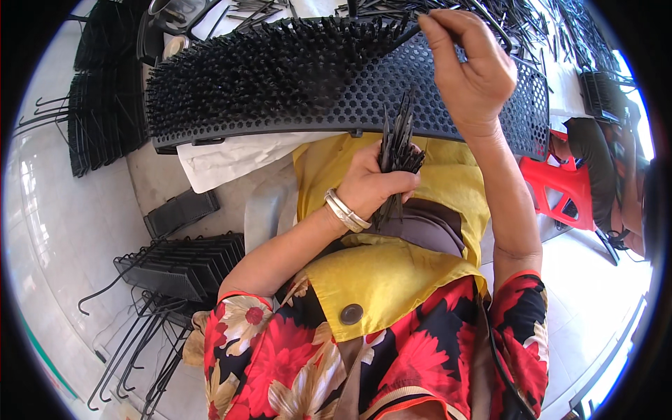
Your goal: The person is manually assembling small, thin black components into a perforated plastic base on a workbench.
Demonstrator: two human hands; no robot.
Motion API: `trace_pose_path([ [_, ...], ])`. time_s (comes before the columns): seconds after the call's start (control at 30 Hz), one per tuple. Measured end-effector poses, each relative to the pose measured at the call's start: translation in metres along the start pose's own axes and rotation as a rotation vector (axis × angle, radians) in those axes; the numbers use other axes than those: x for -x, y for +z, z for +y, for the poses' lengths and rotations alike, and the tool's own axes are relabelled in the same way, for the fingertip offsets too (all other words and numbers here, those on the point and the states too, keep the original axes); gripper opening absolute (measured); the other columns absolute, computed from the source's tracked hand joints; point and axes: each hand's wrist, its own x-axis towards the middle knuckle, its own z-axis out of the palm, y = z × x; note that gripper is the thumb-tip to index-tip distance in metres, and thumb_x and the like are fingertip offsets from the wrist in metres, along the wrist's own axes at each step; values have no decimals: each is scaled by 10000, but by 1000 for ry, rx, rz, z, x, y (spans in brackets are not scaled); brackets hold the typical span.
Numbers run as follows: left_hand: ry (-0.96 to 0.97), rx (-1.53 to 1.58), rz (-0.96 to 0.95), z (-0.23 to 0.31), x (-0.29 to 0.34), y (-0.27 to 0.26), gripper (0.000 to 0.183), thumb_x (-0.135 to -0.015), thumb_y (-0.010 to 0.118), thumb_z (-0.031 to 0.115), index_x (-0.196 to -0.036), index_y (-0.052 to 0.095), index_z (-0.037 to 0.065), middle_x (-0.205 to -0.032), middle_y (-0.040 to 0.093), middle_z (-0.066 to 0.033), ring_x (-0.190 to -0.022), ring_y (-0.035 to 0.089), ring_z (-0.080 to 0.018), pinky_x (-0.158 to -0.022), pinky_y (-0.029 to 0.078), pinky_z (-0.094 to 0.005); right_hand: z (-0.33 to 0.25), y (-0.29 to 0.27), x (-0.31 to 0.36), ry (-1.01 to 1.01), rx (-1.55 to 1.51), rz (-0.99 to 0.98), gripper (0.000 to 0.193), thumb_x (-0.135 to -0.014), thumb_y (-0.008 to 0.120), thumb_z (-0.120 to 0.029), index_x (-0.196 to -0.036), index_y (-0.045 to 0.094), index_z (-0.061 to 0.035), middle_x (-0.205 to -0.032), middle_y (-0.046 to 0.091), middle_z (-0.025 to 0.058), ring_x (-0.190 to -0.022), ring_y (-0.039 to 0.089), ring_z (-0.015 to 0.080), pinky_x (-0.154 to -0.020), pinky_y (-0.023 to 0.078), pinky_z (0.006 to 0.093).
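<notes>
My left hand (371, 183) is closed round a bundle of thin, pointed black strips (397, 136) in front of my lap. Above and to the right, my right hand (472, 70) has thumb and forefinger pinched on one thin black strip (402, 40), over the far edge of a wide black perforated tray (448, 87). Upright black pieces (259, 77) crowd the holes on the tray's left and middle. Bare holes show on its right part. The strip's lower end meets the edge of the filled area; whether it sits in a hole I cannot tell.
Loose black strips (483, 21) lie heaped behind the tray. A white sheet (224, 161) sticks out beneath it. Black racks with hooked rods stand at the left (105, 105) and lower left (182, 266). At the right is a red stool (563, 189) beside another person's leg (595, 161).
</notes>
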Motion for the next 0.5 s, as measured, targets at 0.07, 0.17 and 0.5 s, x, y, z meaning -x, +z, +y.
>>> trace_pose_path([
  [0.07, 1, 9, -3, 0, 0, 0, 261, -677, 616, 2, -912, 504, -10, -641, 521, -28, -503, 511, -105, -467, 422, -221, 2, 5, -1, -179, 62, -25, 108, -677, 663, 0, -773, 614, -6, -732, 618, 85, -606, 599, 154, -558, 467, 216],
  [0.17, 5, 15, -10, 1, 0, 0, 263, -676, 618, 1, -913, 504, -11, -645, 523, -30, -503, 509, -104, -468, 421, -221, 4, 8, -4, -287, -3, -241, 98, -678, 637, 6, -769, 603, -5, -755, 604, 103, -630, 594, 229, -552, 466, 247],
  [0.5, 31, -17, -66, 4, 0, -2, 287, -693, 592, -19, -956, 480, -8, -689, 527, -85, -545, 500, -143, -507, 405, -245, -5, -18, 4, 585, -256, -576, 159, -749, 627, -169, -749, 605, -12, -563, 554, 62, -471, 507, 112, -447, 397, 245],
])
